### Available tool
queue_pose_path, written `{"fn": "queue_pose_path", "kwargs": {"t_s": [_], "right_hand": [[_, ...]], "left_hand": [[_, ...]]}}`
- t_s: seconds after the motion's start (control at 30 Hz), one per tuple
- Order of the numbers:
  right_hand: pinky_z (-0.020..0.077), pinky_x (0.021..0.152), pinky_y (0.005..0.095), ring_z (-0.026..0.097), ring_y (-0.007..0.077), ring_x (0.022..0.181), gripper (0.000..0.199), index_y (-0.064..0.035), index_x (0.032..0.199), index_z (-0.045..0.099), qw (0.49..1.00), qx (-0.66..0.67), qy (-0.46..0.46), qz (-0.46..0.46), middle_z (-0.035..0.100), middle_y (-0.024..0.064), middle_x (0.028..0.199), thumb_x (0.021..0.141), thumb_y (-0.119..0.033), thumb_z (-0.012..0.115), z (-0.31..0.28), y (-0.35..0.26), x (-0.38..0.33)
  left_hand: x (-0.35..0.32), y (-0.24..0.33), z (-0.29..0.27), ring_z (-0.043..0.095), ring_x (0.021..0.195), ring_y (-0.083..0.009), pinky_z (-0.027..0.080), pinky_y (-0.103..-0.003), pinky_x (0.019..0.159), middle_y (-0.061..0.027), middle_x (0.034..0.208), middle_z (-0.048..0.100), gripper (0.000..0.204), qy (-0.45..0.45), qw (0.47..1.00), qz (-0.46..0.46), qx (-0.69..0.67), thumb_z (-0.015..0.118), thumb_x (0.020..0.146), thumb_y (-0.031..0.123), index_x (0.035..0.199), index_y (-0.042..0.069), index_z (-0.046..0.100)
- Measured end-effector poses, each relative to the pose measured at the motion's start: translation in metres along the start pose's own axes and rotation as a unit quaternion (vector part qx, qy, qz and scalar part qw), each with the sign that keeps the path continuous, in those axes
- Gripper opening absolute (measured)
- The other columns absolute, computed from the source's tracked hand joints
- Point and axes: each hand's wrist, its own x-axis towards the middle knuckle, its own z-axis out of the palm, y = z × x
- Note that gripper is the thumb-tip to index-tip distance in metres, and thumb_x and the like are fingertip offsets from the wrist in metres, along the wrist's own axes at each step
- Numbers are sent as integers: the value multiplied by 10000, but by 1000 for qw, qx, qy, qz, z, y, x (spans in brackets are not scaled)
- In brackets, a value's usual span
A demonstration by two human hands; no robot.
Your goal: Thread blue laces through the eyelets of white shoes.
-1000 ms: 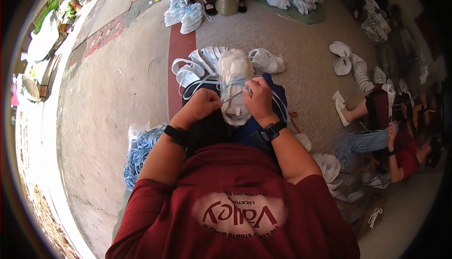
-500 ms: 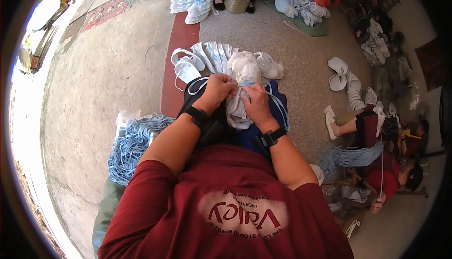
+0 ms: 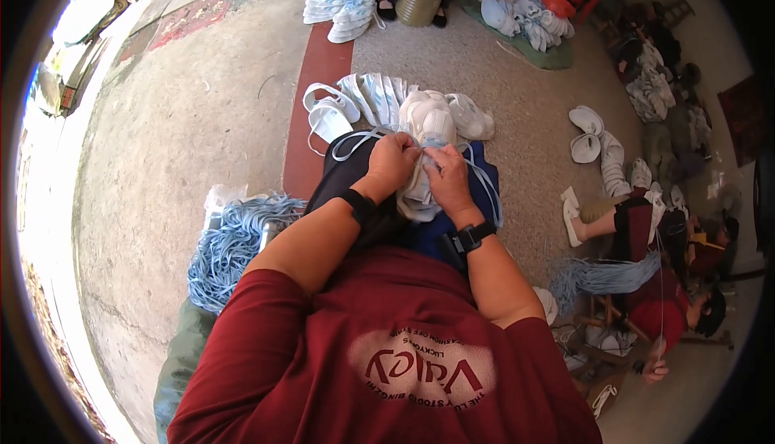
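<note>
A white shoe point(image 3: 426, 133) lies on my lap over dark blue cloth point(image 3: 484, 194). My left hand point(image 3: 393, 163) grips the shoe's upper from the left, fingers curled over it. My right hand point(image 3: 446, 179) pinches the shoe beside a pale blue lace point(image 3: 482, 182) that trails down to the right. Both wrists carry black bands. The lower part of the shoe is hidden by my hands.
More white shoes point(image 3: 367, 101) lie fanned on the floor ahead. A heap of pale blue laces point(image 3: 234, 242) sits at my left. Another person point(image 3: 646, 234) sits on the right with laces and shoes. Further shoe piles point(image 3: 343, 4) lie at the back.
The view has tilted slightly and the shoe sits a little closer in my lap. Both hands stay on the shoe, fingers working at the lace.
</note>
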Motion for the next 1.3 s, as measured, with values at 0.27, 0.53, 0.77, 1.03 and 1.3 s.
{"fn": "queue_pose_path", "kwargs": {"t_s": [0.27,0.53,0.77,1.03,1.3], "right_hand": [[449,743,346,565,303,824,237,2,962,635,999,25,-18,27,567,153,850,745,25,542,2,1,4],[459,704,394,572,345,795,134,-24,855,643,996,-88,11,23,582,165,820,752,-50,561,7,-7,9],[442,611,441,550,356,680,60,-51,696,589,983,-178,33,-32,544,150,702,737,-89,567,16,-12,16],[440,595,318,514,178,640,85,-25,701,561,979,71,107,160,569,67,738,776,-50,592,-96,34,-37],[438,721,264,521,103,752,131,-24,752,561,822,559,-17,107,588,106,1059,867,-83,542,-68,-6,-43]], "left_hand": [[3,14,-9,624,674,-313,488,-390,647,-175,704,634,214,-16,998,-51,20,617,754,217,717,7,637],[-15,19,-9,620,766,-356,500,-423,710,-203,833,636,227,-45,949,168,263,546,782,224,808,17,635],[-7,9,-16,632,700,-308,493,-360,676,-187,747,635,189,-48,992,42,112,571,751,155,832,16,671],[-10,10,-21,615,637,-209,489,-304,626,-118,701,630,192,-39,999,28,8,677,732,189,765,5,634],[3,75,-3,635,717,-272,500,-374,624,-129,771,647,145,-175,911,222,300,628,721,182,743,42,654]]}}
